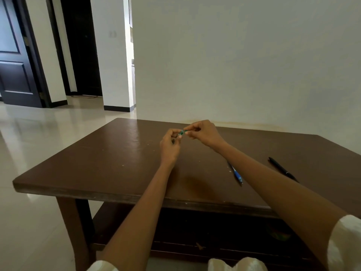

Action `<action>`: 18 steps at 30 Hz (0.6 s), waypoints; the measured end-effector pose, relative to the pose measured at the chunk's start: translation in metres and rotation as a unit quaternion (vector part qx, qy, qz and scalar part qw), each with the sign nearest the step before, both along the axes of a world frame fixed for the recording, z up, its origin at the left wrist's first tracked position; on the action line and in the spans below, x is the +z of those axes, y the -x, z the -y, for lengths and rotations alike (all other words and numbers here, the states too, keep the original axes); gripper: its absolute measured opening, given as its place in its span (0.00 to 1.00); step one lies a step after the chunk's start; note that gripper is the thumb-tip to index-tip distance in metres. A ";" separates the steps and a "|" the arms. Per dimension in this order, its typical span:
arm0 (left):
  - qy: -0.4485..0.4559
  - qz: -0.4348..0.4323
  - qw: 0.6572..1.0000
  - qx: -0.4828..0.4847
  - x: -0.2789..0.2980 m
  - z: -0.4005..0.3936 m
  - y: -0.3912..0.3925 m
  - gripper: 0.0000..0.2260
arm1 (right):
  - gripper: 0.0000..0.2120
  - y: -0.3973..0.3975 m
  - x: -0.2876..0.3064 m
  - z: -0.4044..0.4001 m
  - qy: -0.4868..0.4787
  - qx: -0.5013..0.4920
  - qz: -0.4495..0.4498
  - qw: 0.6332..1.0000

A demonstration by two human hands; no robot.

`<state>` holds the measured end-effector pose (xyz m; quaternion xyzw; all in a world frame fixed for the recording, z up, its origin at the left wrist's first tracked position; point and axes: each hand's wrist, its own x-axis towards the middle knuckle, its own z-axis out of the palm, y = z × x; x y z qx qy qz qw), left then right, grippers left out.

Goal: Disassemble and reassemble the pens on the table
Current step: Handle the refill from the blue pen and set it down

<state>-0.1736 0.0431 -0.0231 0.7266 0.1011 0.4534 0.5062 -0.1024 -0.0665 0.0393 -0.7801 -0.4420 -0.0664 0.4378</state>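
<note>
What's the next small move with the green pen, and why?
Probably twist or pull the green pen apart at the gap. Left hand and right hand pinch it from opposite ends above the table; whether it is separating or joining is unclear. The blue pen and black pen lie untouched.

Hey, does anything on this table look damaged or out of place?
Mostly wear: the brown table has pale chipped specks and a darker stain near its front edge. The blue pen and black pen lie loose and apart. Both hands pinch a small green piece.

My forearms are bare up to short cream sleeves, the left sleeve (101, 266) and right sleeve (344, 243) of soft, slightly glossy cloth, with no rings showing.
</note>
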 end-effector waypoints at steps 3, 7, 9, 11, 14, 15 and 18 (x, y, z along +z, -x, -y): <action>-0.009 -0.001 1.000 -0.001 -0.001 -0.001 -0.002 0.06 | 0.10 0.002 0.002 -0.001 -0.016 -0.003 0.001 1.000; -0.018 0.000 1.000 0.004 -0.002 -0.002 -0.004 0.05 | 0.10 0.002 0.006 -0.002 -0.030 -0.004 -0.013 0.999; -0.027 -0.001 1.000 0.006 -0.002 -0.002 -0.005 0.05 | 0.10 0.004 0.006 -0.002 -0.018 0.004 -0.006 1.000; -0.030 -0.003 1.000 0.007 -0.002 -0.003 -0.005 0.05 | 0.10 0.004 0.006 -0.002 -0.015 0.005 0.003 1.000; -0.032 -0.005 0.999 0.010 -0.002 -0.003 -0.005 0.06 | 0.10 0.005 0.006 -0.003 -0.017 0.002 0.013 1.000; -0.037 -0.004 0.999 0.011 -0.002 -0.002 -0.005 0.06 | 0.09 0.005 0.007 -0.002 -0.016 0.002 0.017 1.000; -0.049 0.001 0.999 0.011 -0.002 -0.001 -0.005 0.06 | 0.09 0.005 0.009 -0.002 -0.016 0.006 0.020 1.000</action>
